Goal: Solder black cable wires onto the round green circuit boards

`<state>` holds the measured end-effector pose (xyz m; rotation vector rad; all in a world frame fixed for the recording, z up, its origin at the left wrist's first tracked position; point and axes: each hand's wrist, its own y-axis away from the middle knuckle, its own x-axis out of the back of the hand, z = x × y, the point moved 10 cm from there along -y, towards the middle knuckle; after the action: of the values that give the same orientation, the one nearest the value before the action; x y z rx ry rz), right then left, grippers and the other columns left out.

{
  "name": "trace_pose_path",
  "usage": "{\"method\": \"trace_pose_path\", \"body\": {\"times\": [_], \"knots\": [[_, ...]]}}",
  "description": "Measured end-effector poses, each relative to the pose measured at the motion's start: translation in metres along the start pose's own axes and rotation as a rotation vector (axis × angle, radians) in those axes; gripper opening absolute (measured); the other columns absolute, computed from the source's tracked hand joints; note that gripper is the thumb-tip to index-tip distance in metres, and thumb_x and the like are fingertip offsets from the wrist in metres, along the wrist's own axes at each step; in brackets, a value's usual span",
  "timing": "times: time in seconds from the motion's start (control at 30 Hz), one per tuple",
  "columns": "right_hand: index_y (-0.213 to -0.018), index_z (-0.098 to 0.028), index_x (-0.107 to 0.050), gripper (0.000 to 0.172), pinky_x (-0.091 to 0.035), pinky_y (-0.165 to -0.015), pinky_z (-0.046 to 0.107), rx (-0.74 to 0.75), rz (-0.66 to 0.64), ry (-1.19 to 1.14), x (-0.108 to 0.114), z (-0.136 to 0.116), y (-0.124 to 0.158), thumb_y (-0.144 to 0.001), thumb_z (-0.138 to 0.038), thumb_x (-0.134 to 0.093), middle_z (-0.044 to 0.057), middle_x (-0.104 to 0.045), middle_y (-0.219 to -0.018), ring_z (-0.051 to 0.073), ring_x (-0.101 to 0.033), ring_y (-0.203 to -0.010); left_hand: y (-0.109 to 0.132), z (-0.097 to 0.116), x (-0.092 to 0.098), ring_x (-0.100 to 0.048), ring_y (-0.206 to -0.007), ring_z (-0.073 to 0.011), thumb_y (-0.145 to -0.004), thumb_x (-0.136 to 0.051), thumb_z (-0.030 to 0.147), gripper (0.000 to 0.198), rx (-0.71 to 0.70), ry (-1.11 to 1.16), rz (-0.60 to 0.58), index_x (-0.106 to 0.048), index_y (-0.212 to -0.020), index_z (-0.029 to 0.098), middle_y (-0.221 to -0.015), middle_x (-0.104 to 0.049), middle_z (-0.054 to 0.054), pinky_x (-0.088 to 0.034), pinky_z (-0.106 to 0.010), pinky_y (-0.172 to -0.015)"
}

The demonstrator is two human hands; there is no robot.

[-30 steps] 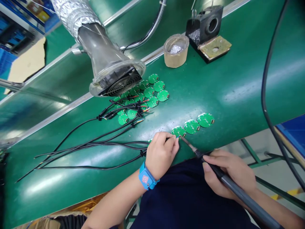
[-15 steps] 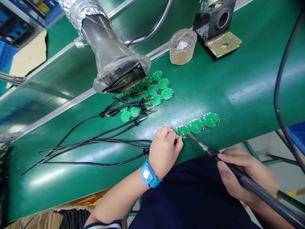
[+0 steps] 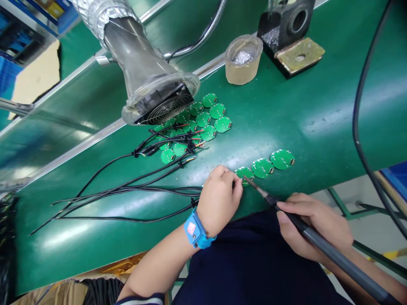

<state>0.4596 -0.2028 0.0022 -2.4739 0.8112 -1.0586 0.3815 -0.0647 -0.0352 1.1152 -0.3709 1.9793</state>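
My right hand (image 3: 314,224) is closed around the handle of a soldering iron (image 3: 305,231). The iron's tip rests at the nearest round green circuit board (image 3: 244,174), the left one of a short row. Pinched together at that board's left edge are the fingers of my left hand (image 3: 221,195); what lies between them is hidden. A blue strap (image 3: 197,232) circles my left wrist. Several black cables (image 3: 140,187) run along the bench, some reaching under or beside my left hand. Two more boards (image 3: 262,168) continue the row to the right.
Beyond my hands lie more green boards (image 3: 208,132), partly under cable ends with bare coloured wires. A fume extractor (image 3: 159,97) overhangs them. Farther back stand a round tub (image 3: 241,74) with solder bits and an iron stand with a sponge (image 3: 300,57). A black cord (image 3: 358,127) hangs at right.
My right hand and the soldering iron have shifted left, the tip moving from the board's right edge farther onto it. My left hand stays pinched at the same board.
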Motion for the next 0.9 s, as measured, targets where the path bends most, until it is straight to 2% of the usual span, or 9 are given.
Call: {"method": "trace_pose_path", "body": {"times": [0.23,0.43,0.57,0.67,0.77,0.83,0.9], "knots": [[-0.097,-0.017,-0.057,0.022,-0.049,-0.057,0.023,-0.015,-0.022,0.015,0.001,0.001,0.000,-0.076,-0.011,-0.061,0.003,-0.060,-0.078,0.012,-0.060,-0.066,-0.004,0.001,0.001,-0.055,-0.076,-0.0170,-0.082,-0.053,0.013,0.012,0.012,-0.043,-0.006,-0.061,-0.073,0.014,-0.077,-0.053,-0.005,-0.048,-0.032,-0.074],[-0.096,-0.020,-0.059,0.019,-0.046,-0.054,0.026,-0.218,0.083,-0.137,0.020,0.023,0.006,-0.077,-0.014,-0.060,0.002,-0.059,-0.079,0.013,-0.058,-0.066,-0.009,0.002,-0.001,-0.055,-0.070,-0.0160,-0.079,-0.056,0.011,0.013,0.020,-0.059,-0.034,-0.060,-0.068,0.015,-0.071,-0.052,-0.003,-0.047,-0.030,-0.067],[-0.092,-0.023,-0.061,0.018,-0.047,-0.055,0.027,-0.313,0.106,-0.131,0.028,0.039,0.014,-0.077,-0.014,-0.061,0.004,-0.060,-0.082,0.015,-0.059,-0.069,-0.001,0.004,0.002,-0.055,-0.072,-0.0147,-0.082,-0.057,0.015,0.008,0.020,-0.034,0.008,-0.061,-0.075,0.015,-0.079,-0.053,-0.004,-0.049,-0.029,-0.071],[-0.089,-0.024,-0.064,0.015,-0.047,-0.049,0.027,-0.323,0.086,-0.166,0.029,0.053,0.023,-0.076,-0.016,-0.063,0.005,-0.061,-0.078,0.014,-0.058,-0.060,0.010,-0.002,0.030,-0.056,-0.083,-0.0149,-0.085,-0.058,0.023,0.011,-0.045,-0.021,0.168,-0.062,-0.091,0.015,-0.090,-0.056,-0.006,-0.048,-0.028,-0.078],[-0.086,-0.024,-0.066,0.012,-0.046,-0.046,0.030,-0.367,0.112,-0.219,0.029,0.072,0.033,-0.075,-0.020,-0.067,0.007,-0.061,-0.074,0.017,-0.058,-0.057,0.019,-0.031,0.074,-0.054,-0.087,-0.0160,-0.086,-0.057,0.023,0.012,-0.035,-0.181,0.383,-0.064,-0.092,0.015,-0.089,-0.056,-0.005,-0.046,-0.030,-0.081],[-0.085,-0.025,-0.066,0.014,-0.047,-0.045,0.030,-0.364,0.153,-0.223,0.030,0.076,0.034,-0.072,-0.020,-0.069,0.008,-0.062,-0.074,0.018,-0.059,-0.059,0.015,-0.058,0.090,-0.053,-0.082,-0.0176,-0.084,-0.060,0.024,0.012,0.009,-0.341,0.395,-0.067,-0.089,0.016,-0.084,-0.055,-0.005,-0.045,-0.033,-0.078],[-0.084,-0.026,-0.066,0.014,-0.049,-0.049,0.029,-0.331,0.194,-0.187,0.031,0.071,0.031,-0.072,-0.021,-0.069,0.007,-0.063,-0.076,0.018,-0.060,-0.062,0.005,-0.078,0.092,-0.052,-0.080,-0.0191,-0.081,-0.064,0.025,0.014,0.009,-0.441,0.329,-0.069,-0.092,0.018,-0.082,-0.055,-0.006,-0.045,-0.035,-0.075]]}}
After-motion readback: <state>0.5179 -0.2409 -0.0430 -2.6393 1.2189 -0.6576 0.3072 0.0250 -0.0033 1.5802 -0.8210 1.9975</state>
